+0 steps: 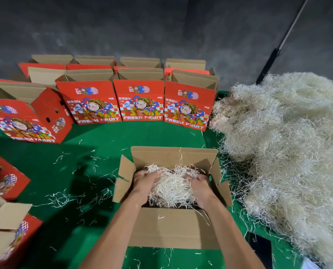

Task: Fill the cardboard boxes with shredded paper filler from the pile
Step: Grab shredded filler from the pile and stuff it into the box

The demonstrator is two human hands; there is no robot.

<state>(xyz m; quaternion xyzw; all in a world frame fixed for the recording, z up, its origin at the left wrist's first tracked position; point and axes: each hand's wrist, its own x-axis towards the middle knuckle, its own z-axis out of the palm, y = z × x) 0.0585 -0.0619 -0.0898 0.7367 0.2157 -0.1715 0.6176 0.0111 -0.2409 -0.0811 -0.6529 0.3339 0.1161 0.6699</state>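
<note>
We have both hands down inside the open cardboard box (173, 228) at lower centre of the frame. Our left hand (145, 181) and right hand (197, 184) sit on either side of a wad of shredded paper filler (171, 186), fingers curled into the strands. It looks as though we are gathering the wad between them and pressing it toward the bottom, so that it spreads instead of mounding. All four flaps stand open and splayed outward, which keeps the mouth wide; the near flap folds toward us, so our forearms cross it freely.

The big pile of filler (289, 148) fills the right side of the frame, just beside the box's right flap, a short reach for the next armful. Across the upper middle stands a row of red printed "FRESH FRUIT" boxes (138, 102), flaps up, with more behind them; we cannot tell what is in them. Another red box (26, 121) sits tilted at the left, and others lie at the lower left.

The green mat (95, 136) between our box and the row gives open room, scattered with loose strands (68, 199).
</note>
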